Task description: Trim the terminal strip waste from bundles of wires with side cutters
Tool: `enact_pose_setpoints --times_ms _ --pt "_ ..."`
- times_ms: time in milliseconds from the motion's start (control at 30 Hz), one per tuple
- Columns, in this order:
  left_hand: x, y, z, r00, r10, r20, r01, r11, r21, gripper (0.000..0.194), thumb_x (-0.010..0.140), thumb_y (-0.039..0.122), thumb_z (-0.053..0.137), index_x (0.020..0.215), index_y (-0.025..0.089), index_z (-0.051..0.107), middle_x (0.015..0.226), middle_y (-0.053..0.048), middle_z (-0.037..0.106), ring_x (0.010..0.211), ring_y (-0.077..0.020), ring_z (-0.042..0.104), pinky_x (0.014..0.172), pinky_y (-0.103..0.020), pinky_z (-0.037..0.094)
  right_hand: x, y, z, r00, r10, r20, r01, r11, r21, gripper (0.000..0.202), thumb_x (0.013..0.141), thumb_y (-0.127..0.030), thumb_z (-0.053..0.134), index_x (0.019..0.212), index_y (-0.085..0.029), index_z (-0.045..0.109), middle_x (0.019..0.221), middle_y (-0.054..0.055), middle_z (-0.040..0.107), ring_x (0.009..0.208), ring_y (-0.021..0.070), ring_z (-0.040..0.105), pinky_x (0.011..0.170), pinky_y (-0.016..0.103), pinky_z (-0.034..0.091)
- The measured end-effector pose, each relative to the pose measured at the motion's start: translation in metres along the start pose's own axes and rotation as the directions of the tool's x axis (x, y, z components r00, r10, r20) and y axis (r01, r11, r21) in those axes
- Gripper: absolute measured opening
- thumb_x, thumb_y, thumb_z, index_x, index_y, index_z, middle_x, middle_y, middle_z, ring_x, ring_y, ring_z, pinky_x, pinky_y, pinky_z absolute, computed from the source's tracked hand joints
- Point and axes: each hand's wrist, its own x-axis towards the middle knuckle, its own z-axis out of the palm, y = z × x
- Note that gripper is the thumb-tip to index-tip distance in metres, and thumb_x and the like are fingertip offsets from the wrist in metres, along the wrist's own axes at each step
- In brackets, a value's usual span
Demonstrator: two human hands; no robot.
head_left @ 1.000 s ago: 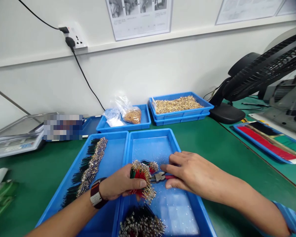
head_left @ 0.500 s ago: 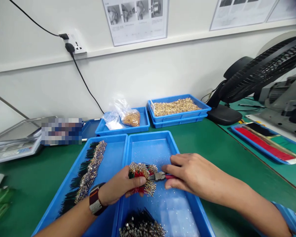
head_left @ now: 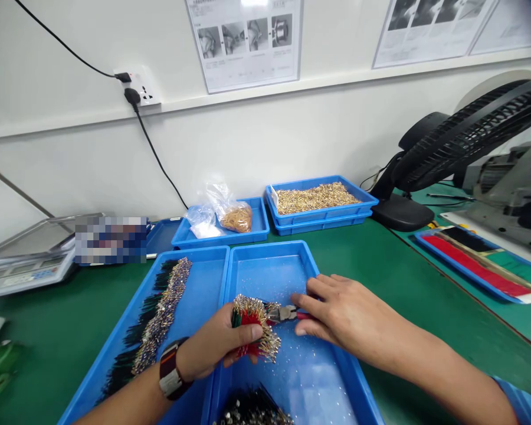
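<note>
My left hand [head_left: 215,341] is closed around a thick bundle of red, green and dark wires with shiny metal terminals [head_left: 259,330] on their ends. In my right hand [head_left: 336,310] is a pair of cutting pliers [head_left: 285,313] with red handles. The pliers' jaws point left and meet the edge of the bundle; whether they touch a wire is too small to tell. Both hands are over a blue tray [head_left: 287,260] sprinkled with tiny shiny bits. A pile of dark wires with metal ends [head_left: 256,408] lies at its near end.
Beside it, a second blue tray [head_left: 206,265] holds rows of dark wires with terminals [head_left: 159,321]. Behind stand stacked trays of gold-coloured parts [head_left: 318,198] and a tray with plastic bags [head_left: 236,217]. A black fan [head_left: 469,141] and a tray of coloured wires [head_left: 482,265] are at right.
The pliers' jaws have shifted slightly up along the bundle, and the bundle has turned a little in my left hand. The camera view has tilted slightly upward.
</note>
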Motion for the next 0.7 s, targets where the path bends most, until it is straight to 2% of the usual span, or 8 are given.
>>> enact_pose_setpoints --times_ms 100,267,367,500,700 --pt "0.0003 0.0005 0.0014 0.999 -0.040 -0.017 0.039 0.998 -0.040 0.058 0.085 0.070 0.077 0.095 0.013 0.072 0.066 -0.003 0.071 0.039 -0.0049 0.039 0.035 -0.018 0.023 0.0000 -0.0003 -0.0010 0.999 0.001 0.037 -0.002 1.000 0.031 0.043 0.111 -0.057 0.049 0.107 -0.020 0.070 0.087 0.005 0.062 0.075 0.0240 0.060 0.066 0.038 0.037" --pt "0.0039 -0.0034 0.0042 0.986 -0.035 -0.165 0.032 0.999 -0.018 0.056 0.091 0.069 0.072 0.096 0.013 0.070 0.070 -0.004 0.073 0.045 -0.0065 0.043 0.039 -0.018 0.028 -0.0011 -0.0014 -0.0013 0.997 0.015 0.074 -0.019 0.998 0.061 0.042 0.111 -0.056 0.048 0.099 -0.021 0.067 0.083 0.003 0.061 0.070 0.0215 0.057 0.062 0.036 0.031" --pt "0.0049 -0.0055 0.0044 0.978 -0.025 -0.206 0.026 1.000 0.002 0.055 0.090 0.068 0.074 0.096 0.013 0.070 0.068 -0.004 0.072 0.046 -0.0075 0.044 0.040 -0.019 0.028 -0.0019 -0.0023 -0.0009 0.992 0.011 0.129 -0.025 0.994 0.107 0.041 0.111 -0.056 0.049 0.096 -0.022 0.066 0.084 0.003 0.061 0.069 0.0205 0.056 0.059 0.035 0.027" --pt "0.0031 -0.0021 0.0049 0.981 -0.036 -0.192 0.037 0.999 0.002 0.055 0.088 0.067 0.077 0.097 0.013 0.070 0.067 -0.004 0.072 0.046 -0.0080 0.045 0.039 -0.019 0.025 -0.0018 -0.0030 -0.0034 0.993 0.007 0.116 -0.025 0.988 0.151 0.044 0.111 -0.059 0.047 0.100 -0.022 0.068 0.083 0.002 0.061 0.067 0.0195 0.055 0.059 0.035 0.028" --pt "0.0006 0.0039 0.0055 0.993 -0.037 -0.113 0.030 0.998 -0.060 0.058 0.081 0.070 0.081 0.089 0.013 0.071 0.057 -0.001 0.067 0.038 -0.0050 0.035 0.034 -0.019 0.018 -0.0001 -0.0002 -0.0055 1.000 0.016 0.021 -0.017 0.998 0.060 0.047 0.111 -0.059 0.046 0.107 -0.019 0.071 0.086 0.004 0.062 0.073 0.0223 0.059 0.065 0.037 0.037"
